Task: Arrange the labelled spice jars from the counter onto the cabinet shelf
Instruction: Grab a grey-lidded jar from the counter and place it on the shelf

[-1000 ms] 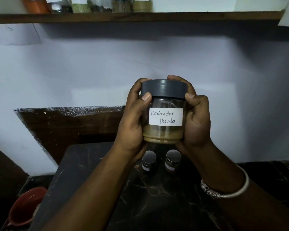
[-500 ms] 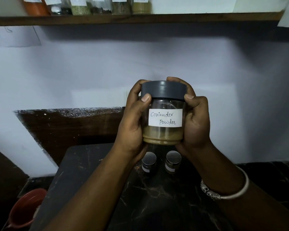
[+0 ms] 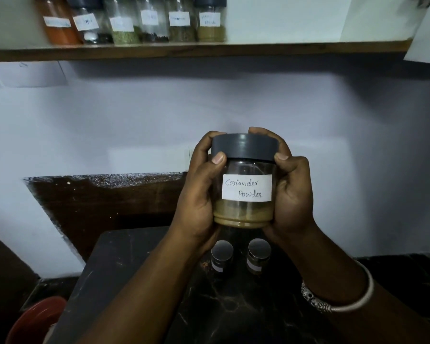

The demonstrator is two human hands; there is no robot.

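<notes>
Desk [image 3: 139, 281]: dark marbled top; a red vessel [image 3: 35, 319] sits low at its left edge.

Two small jars [image 3: 222, 256] [image 3: 258, 254]: we count them side by side on the desk, metal-capped, each with a white label, just below our hands.

Jar [image 3: 245, 192]: upright, held in the air above the desk, grey lid, label "Coriander Powder", tan powder in its lower part.

Left hand [image 3: 201, 194]: fingers [image 3: 217, 158] wrapped on the jar's left side, thumb at the lid rim.

Right hand [image 3: 291, 194]: fingers clasping the right side; bangle [image 3: 338, 301] on the wrist.

Shelf [image 3: 283, 49]: wooden, above on the wall; six labelled jars [image 3: 134, 21] stand in a row at its left, and their labels are blurred.
</notes>
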